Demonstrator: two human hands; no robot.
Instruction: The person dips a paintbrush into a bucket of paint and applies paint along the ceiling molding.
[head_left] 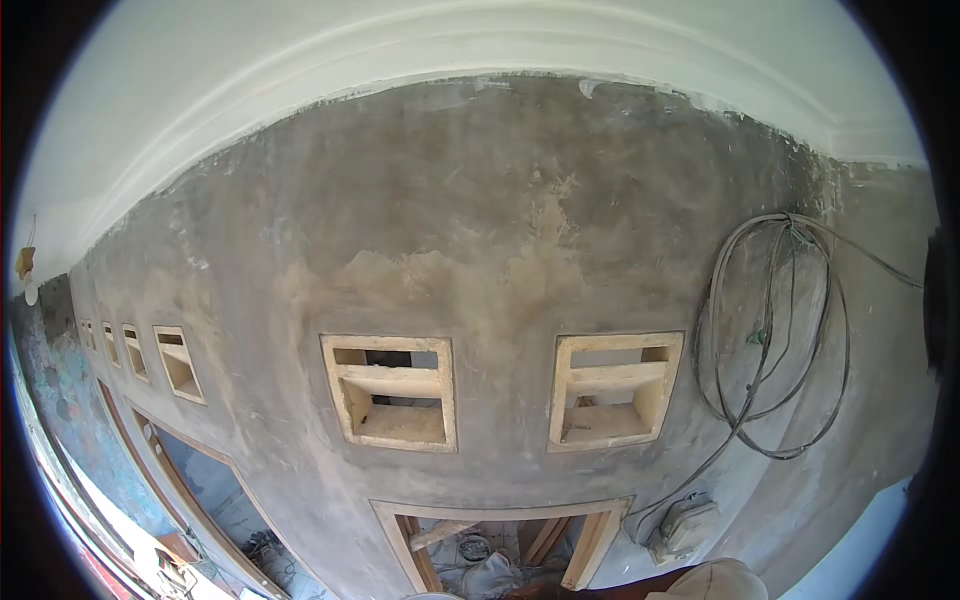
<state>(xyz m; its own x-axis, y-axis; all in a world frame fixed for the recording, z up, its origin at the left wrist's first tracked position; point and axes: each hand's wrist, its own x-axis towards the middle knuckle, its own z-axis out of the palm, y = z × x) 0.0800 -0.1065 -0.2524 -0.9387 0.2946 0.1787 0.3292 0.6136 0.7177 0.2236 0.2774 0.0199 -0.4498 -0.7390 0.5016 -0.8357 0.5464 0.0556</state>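
Neither of my hands shows clearly. At the lower edge, right of the middle, a pale beige rounded shape [725,580], perhaps a sleeve, is cut off by the frame. A narrow brown strip [610,592] runs left from it; whether it is a forearm I cannot tell. Ahead stands a grey plastered wall [480,210] with lighter, uneven patches. Two cream vent blocks [391,374] are set in it, above a wooden door frame [600,540].
A coil of grey cable [712,330] hangs on the right; one strand drops toward a dusty meter box [688,527]. White ceiling moulding [480,50] curves overhead. More vents [180,362] and a doorway [205,490] line the left. Planks [442,534] and clutter lie beyond the middle doorway.
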